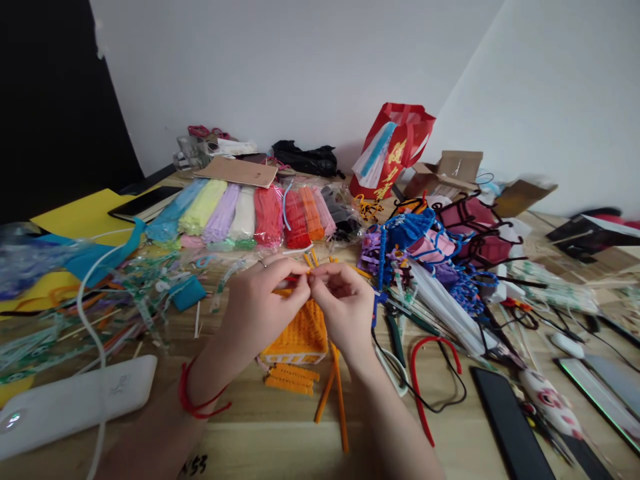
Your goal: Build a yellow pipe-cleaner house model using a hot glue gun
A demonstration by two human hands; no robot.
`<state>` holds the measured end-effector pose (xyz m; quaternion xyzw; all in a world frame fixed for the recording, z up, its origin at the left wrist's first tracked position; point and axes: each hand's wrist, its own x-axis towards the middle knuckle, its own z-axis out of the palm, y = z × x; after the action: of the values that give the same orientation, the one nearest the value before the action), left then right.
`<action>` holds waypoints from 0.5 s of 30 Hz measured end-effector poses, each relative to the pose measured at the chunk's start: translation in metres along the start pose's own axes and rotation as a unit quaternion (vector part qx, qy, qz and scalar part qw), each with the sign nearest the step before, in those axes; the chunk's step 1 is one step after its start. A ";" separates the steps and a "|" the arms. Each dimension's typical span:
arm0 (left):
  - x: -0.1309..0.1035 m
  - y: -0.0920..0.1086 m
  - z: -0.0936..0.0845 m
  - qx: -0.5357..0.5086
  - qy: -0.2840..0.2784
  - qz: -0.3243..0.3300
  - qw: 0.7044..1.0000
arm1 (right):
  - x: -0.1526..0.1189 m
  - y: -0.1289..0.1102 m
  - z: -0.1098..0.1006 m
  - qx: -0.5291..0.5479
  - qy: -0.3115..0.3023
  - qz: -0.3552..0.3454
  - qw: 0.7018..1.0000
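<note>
My left hand and my right hand meet fingertip to fingertip, both pinching a short orange pipe cleaner that is mostly hidden by the fingers. Just below them on the table sits an orange fuzzy piece with a white lower edge, partly covered by my hands. In front of it lies a small bundle of crimped orange pipe cleaners. Two straight orange pipe cleaners stick out under my right hand toward the table's near side.
Bagged bundles of coloured pipe cleaners lie behind my hands. On the right are finished fuzzy pieces, green-handled pliers, a red pipe cleaner and a black phone. A white power bank with a cable lies left.
</note>
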<state>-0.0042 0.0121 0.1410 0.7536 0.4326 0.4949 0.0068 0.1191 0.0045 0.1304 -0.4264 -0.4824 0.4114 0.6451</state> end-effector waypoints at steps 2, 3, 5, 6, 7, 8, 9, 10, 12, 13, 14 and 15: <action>0.000 -0.002 0.000 0.004 -0.002 0.010 1.000 | 0.001 0.001 0.001 0.027 -0.002 0.021 0.999; 0.000 -0.002 0.000 0.005 -0.005 0.013 1.000 | 0.001 0.002 0.001 0.038 -0.001 0.029 0.999; 0.000 -0.004 -0.001 0.011 -0.014 0.026 0.999 | 0.002 0.003 0.000 0.038 -0.003 0.035 0.999; -0.001 -0.004 -0.001 0.018 -0.019 0.035 0.999 | 0.002 0.003 -0.001 0.029 -0.004 0.032 0.999; -0.001 -0.004 -0.002 0.026 -0.025 0.045 0.998 | 0.002 0.003 -0.001 0.019 -0.006 0.028 0.999; -0.001 -0.004 -0.003 0.036 -0.031 0.055 0.997 | 0.002 0.004 -0.002 0.011 -0.008 0.023 1.000; -0.002 -0.004 -0.003 0.047 -0.037 0.064 0.996 | 0.003 0.004 -0.003 0.003 -0.010 0.018 1.000; -0.002 -0.004 -0.003 0.057 -0.041 0.069 0.995 | 0.003 0.004 -0.003 -0.004 -0.010 0.013 1.000; -0.003 -0.003 -0.003 0.071 -0.045 0.074 0.994 | 0.003 0.006 -0.004 -0.020 -0.007 0.002 1.000; -0.004 -0.003 -0.003 0.074 -0.046 0.074 0.993 | 0.003 0.007 -0.004 -0.028 -0.006 -0.003 1.000; -0.004 -0.003 -0.002 0.074 -0.046 0.073 0.993 | 0.003 0.008 -0.003 -0.032 -0.004 -0.008 0.999; -0.005 -0.003 -0.002 0.073 -0.047 0.070 0.994 | 0.003 0.009 -0.003 -0.033 -0.003 -0.012 0.999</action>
<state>-0.0083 0.0102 0.1372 0.8031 0.4129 0.4251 -0.0624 0.1218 0.0096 0.1220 -0.4406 -0.5031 0.3889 0.6337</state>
